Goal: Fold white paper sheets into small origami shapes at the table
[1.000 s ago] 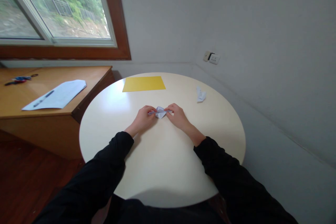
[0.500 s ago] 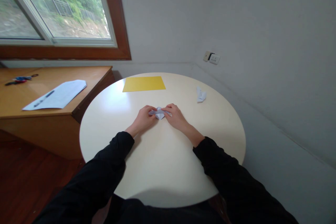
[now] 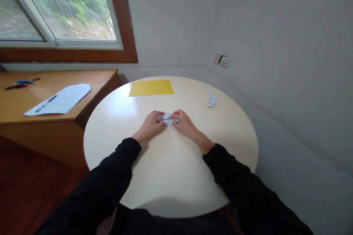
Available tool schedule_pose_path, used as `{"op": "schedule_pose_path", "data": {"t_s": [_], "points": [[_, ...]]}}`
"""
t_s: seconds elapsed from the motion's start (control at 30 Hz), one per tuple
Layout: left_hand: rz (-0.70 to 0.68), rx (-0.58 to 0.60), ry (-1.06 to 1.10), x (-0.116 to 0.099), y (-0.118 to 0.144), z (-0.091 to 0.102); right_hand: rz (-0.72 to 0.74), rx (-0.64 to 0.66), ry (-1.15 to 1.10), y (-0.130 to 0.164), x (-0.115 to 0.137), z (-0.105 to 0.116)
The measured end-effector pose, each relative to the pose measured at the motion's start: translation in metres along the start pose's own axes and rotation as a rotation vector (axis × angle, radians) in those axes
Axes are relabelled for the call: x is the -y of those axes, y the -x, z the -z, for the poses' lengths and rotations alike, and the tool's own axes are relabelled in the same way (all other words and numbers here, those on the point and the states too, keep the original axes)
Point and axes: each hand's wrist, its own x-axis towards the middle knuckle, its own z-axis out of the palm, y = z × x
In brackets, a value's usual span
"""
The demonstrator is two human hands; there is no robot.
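Both hands are down on the round table (image 3: pixel 171 176), near its middle: the left hand (image 3: pixel 151 125) and right hand (image 3: pixel 184 123) each pinch one side of a small folded white paper (image 3: pixel 166 118), fingers clamped on it. One yellow sheet (image 3: pixel 151 87) lies flat at the far edge, and one crumpled white paper (image 3: pixel 211 99) sits well off to the right. Over on the wooden desk (image 3: pixel 16 106), one white sheet (image 3: pixel 59 99) carries one pen (image 3: pixel 46 103)
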Motion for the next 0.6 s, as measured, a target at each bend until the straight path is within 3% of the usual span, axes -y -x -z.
{"op": "schedule_pose_path", "data": {"t_s": [0.6], "points": [[-0.022,0.02,-0.035,-0.0002,0.0001,-0.0017,-0.085,0.136,0.118,0.0005,0.0069,0.0053]]}}
